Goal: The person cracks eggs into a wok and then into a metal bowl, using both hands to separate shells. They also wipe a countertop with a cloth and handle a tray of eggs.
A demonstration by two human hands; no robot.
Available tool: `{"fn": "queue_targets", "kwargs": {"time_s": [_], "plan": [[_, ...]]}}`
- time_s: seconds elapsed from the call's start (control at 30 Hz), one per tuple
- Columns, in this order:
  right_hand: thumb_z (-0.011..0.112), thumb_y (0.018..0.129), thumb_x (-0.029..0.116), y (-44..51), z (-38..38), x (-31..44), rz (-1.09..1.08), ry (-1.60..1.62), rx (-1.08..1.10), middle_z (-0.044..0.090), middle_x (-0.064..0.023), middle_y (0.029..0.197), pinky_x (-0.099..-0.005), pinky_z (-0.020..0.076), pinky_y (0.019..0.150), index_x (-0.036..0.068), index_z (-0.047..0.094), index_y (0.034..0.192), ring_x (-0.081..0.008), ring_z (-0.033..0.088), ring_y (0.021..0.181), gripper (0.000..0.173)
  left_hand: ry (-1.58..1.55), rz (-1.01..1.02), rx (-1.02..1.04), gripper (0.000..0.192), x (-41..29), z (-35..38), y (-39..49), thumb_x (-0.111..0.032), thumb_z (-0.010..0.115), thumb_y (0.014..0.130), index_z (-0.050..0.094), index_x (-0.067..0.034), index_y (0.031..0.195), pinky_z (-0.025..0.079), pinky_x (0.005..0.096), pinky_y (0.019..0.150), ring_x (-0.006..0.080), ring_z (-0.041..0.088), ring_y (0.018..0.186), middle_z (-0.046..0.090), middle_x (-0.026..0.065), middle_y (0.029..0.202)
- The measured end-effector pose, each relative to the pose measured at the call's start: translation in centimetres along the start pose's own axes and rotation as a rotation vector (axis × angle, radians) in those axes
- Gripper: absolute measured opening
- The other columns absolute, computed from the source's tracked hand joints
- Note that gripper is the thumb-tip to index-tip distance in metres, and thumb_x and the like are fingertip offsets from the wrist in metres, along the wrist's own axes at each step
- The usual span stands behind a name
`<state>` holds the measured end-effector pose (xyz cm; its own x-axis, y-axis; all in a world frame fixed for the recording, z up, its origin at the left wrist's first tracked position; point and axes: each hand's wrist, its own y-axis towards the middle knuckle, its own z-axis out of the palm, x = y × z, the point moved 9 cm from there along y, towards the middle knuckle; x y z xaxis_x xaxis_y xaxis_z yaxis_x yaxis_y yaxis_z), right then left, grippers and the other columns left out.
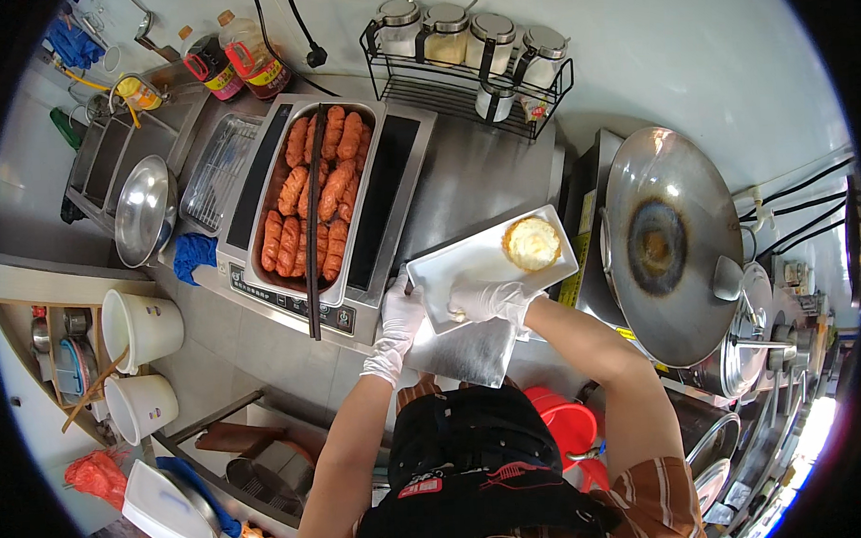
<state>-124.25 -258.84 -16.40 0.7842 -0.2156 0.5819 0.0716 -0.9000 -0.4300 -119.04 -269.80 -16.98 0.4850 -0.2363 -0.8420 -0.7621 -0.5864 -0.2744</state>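
A shallow white rectangular tray (466, 262) is tilted in front of me over the steel counter. A round fried egg (533, 244) lies at its far right end. My left hand (402, 314), in a white disposable glove, grips the tray's left end. Gloved in the same way, my right hand (490, 301) reaches over the near side with its fingers curled low in the tray. Whether those fingers pinch anything is hidden. To the left, a steel pan (260, 236) holds several scored red sausages (337, 190). Long dark chopsticks (314, 230) lie across it.
The pan sits on an induction cooker (382, 207). A large wok (679, 260) holding a ladle (727, 278) stands at right. Behind the counter, a black wire rack (424, 91) carries seasoning jars (490, 43). Sauce bottles (252, 58) stand back left. A red bucket (567, 421) is below.
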Motion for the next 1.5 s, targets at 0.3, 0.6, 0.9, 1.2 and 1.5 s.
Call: {"fn": "queue_targets", "kwargs": {"time_s": [0.3, 0.6, 0.9, 1.2, 1.5], "plan": [[0.056, 0.075, 0.003, -4.0, -4.7, -5.8, 0.259, 0.561, -0.22, 0.062, -0.0147, 0.071, -0.0349, 0.0465, 0.065, 0.003, 0.066, 0.085, -0.0271, 0.06, 0.066, 0.015, -0.095, -0.074, 0.049, 0.047, 1.0, 0.5, 0.5, -0.007, 0.058, 0.087, 0.048, -0.002, 0.133, 0.045, 0.0267, 0.061, 0.0114, 0.052, 0.063, 0.056, 0.0023, 0.073], [0.06, 0.082, 0.022, -4.7, -2.1, -4.5, 0.418, -0.005, -0.216, 0.065, -0.0201, 0.086, -0.0417, 0.0491, 0.076, 0.005, 0.069, 0.085, -0.0392, 0.062, 0.082, 0.019, 0.07, -0.032, 0.001, 0.047, -0.2, 0.0, 0.1, -0.011, 0.057, 0.086, 0.048, -0.002, 0.131, 0.049, 0.0361, 0.071, 0.0294, 0.064, 0.074, 0.064, 0.0182, 0.081], [0.064, 0.081, 0.002, -1.3, 0.8, -1.5, 0.313, 1.246, -0.544, 0.06, 0.0002, 0.074, -0.0229, 0.0458, 0.064, 0.005, 0.068, 0.094, -0.0069, 0.053, 0.068, 0.015, 0.049, 0.084, -0.096, 0.038, 0.3, -0.1, 0.7, -0.01, 0.055, 0.089, 0.053, -0.002, 0.127, 0.048, 0.0332, 0.071, 0.0257, 0.061, 0.075, 0.065, 0.0156, 0.088], [0.064, 0.083, -0.001, -12.7, -1.6, -4.2, 0.26, 1.786, -0.969, 0.065, -0.0092, 0.095, -0.0312, 0.0538, 0.069, -0.004, 0.06, 0.113, -0.0198, 0.063, 0.079, 0.03, 0.62, 0.277, -0.207, 0.051, -5.6, 0.2, 2.0, -0.009, 0.049, 0.087, 0.04, -0.001, 0.137, 0.047, 0.0415, 0.08, 0.0389, 0.059, 0.096, 0.058, 0.0242, 0.112], [0.062, 0.086, 0.0, -17.3, 0.8, -3.3, 0.145, 1.908, -1.2, 0.064, -0.0093, 0.106, -0.0339, 0.0541, 0.083, 0.0, 0.06, 0.115, -0.021, 0.064, 0.096, 0.03, 0.135, 0.287, -0.309, 0.053, -7.7, 5.9, -11.4, -0.019, 0.069, 0.079, 0.043, -0.001, 0.122, 0.045, 0.0437, 0.086, 0.0386, 0.052, 0.099, 0.046, 0.0209, 0.112]]}}
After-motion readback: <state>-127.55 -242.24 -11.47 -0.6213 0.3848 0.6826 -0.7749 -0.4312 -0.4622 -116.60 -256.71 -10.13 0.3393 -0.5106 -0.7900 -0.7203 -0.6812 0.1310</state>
